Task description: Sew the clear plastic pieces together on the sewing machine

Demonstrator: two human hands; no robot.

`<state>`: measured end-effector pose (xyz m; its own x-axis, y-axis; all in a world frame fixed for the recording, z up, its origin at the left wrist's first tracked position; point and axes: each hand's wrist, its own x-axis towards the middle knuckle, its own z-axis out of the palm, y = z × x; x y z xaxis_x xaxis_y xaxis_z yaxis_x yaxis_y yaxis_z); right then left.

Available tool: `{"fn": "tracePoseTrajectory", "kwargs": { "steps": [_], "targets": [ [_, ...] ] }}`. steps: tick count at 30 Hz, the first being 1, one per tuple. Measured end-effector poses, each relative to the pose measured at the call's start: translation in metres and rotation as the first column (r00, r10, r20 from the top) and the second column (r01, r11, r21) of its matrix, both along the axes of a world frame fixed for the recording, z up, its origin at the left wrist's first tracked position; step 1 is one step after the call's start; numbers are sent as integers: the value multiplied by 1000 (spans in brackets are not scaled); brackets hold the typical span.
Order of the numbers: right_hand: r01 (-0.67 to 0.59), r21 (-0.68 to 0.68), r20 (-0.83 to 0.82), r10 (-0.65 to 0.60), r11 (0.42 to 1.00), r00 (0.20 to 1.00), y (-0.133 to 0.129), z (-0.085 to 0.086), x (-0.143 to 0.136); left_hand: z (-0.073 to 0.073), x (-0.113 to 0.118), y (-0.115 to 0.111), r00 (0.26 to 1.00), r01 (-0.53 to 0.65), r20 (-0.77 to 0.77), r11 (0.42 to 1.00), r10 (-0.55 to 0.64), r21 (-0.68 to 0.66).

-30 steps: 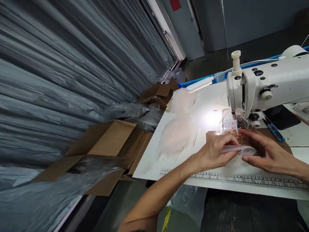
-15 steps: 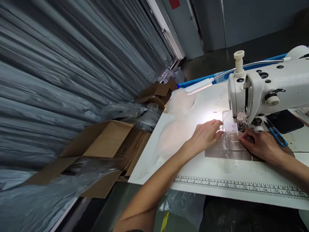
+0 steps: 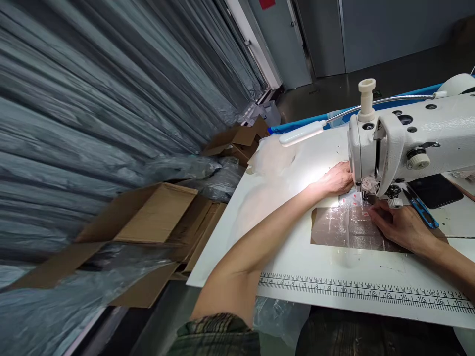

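Note:
A white sewing machine stands over the table, its presser foot above a thin see-through piece with small red marks. This piece lies on a flat brown plate. My right hand is just right of the presser foot, thumb and fingers pinched together at the sheer piece's edge. Beyond the piece, my left hand reaches to the far side of the machine head, which partly hides its fingertips; what they touch cannot be seen.
Blue thread snips and a black phone lie right of the needle area. A lamp lights the white table. Along the front edge runs a printed ruler. Open cardboard boxes stand at the left.
My left hand has moved away from the sheer piece's left side, forward and right to behind the machine head. The right hand stays by the presser foot. The view has shifted slightly.

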<state>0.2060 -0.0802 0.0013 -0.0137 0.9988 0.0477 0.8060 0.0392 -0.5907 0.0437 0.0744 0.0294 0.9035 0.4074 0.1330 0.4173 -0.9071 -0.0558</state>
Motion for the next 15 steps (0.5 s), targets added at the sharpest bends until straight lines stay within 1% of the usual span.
{"fn": "tracePoseTrajectory", "kwargs": {
  "steps": [2,4,5,7,10,11,12,13,15],
  "targets": [
    [-8,22,-20,9,1000,1000,-1,0,0,4,-3,-3,999,-35,-1,998,35,43],
    [-18,24,-36,19,1000,999,-2,1,1,7,-9,-12,994,-105,18,988,104,116],
    [-24,19,-42,25,1000,999,-2,1,1,8,-12,-20,990,-141,38,978,136,152],
    [-34,13,-54,35,999,998,-3,0,1,6,-19,-43,981,-189,87,963,175,191],
    [-35,45,-70,38,998,997,-4,-2,0,-2,-27,-87,969,-179,198,970,145,165],
    [-23,69,-73,28,997,997,-4,-3,0,-6,-29,-101,970,-160,207,978,131,131],
    [-7,99,-75,15,995,997,-5,-3,0,-11,-30,-111,976,-140,181,986,122,89],
    [8,129,-76,2,992,997,-5,-4,-1,-15,-31,-117,979,-140,161,988,126,73],
    [16,181,-76,-3,983,997,-7,-5,-2,-23,-33,-119,985,-134,122,988,123,82]
  ]
}}
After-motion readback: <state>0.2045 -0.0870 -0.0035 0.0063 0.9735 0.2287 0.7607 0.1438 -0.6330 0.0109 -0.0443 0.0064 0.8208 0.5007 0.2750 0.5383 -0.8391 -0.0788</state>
